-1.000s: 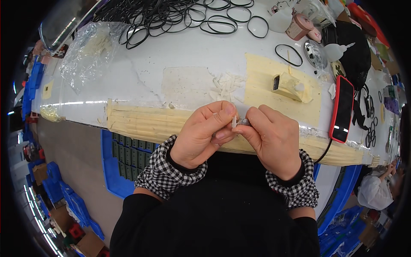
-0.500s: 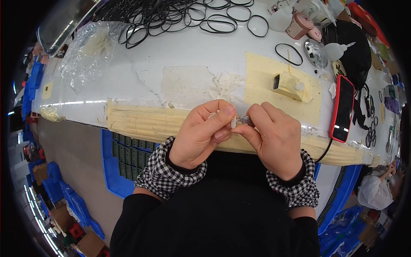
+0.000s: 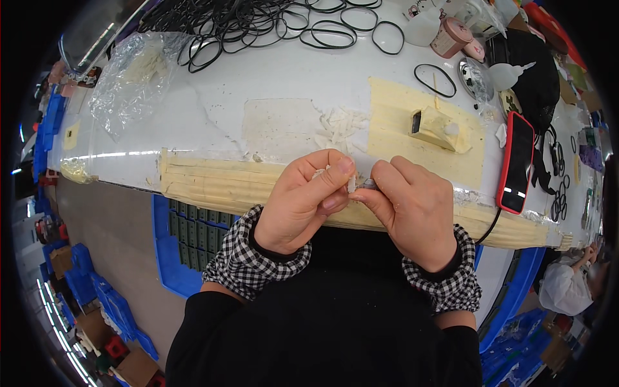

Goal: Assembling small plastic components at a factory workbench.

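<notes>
left hand [image 3: 303, 203] curled, pinching white piece [image 3: 351, 186] | right hand [image 3: 416, 209] curled, pinching grey piece [image 3: 368, 184] | (hands close together)

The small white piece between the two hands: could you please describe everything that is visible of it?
The small white piece is narrow and looks matt; its material cannot be told. It appears upright in the picture, at the fingertips of the left hand, which partly hides it, near the table's taped front edge. The right hand, pinching a small grey object, is close beside it; whether they touch is unclear.
</notes>
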Tool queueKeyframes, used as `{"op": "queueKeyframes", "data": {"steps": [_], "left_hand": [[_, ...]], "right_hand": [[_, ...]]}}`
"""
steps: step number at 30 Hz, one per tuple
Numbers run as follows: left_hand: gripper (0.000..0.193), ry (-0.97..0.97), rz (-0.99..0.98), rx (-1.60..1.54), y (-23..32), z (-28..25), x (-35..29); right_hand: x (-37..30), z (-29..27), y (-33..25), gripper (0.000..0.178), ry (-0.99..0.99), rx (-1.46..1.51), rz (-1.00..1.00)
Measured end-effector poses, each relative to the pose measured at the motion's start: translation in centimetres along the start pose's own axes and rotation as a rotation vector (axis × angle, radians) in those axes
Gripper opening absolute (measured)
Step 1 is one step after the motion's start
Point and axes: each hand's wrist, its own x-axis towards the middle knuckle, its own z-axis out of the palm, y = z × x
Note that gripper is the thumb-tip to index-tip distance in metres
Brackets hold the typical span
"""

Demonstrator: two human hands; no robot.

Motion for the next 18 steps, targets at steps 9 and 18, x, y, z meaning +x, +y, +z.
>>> {"op": "queueKeyframes", "data": {"steps": [9,18], "left_hand": [[0.024,0.053,0.025,0.037,0.0,0.1,0.2],[0.018,0.041,0.101,-0.129,1.0,-1.0,0.3]], "right_hand": [[0.2,-0.3,0.9,0.026,0.062,0.156,0.079],[0.7,2.3,1.9,0.018,0.115,0.112,0.148]]}}
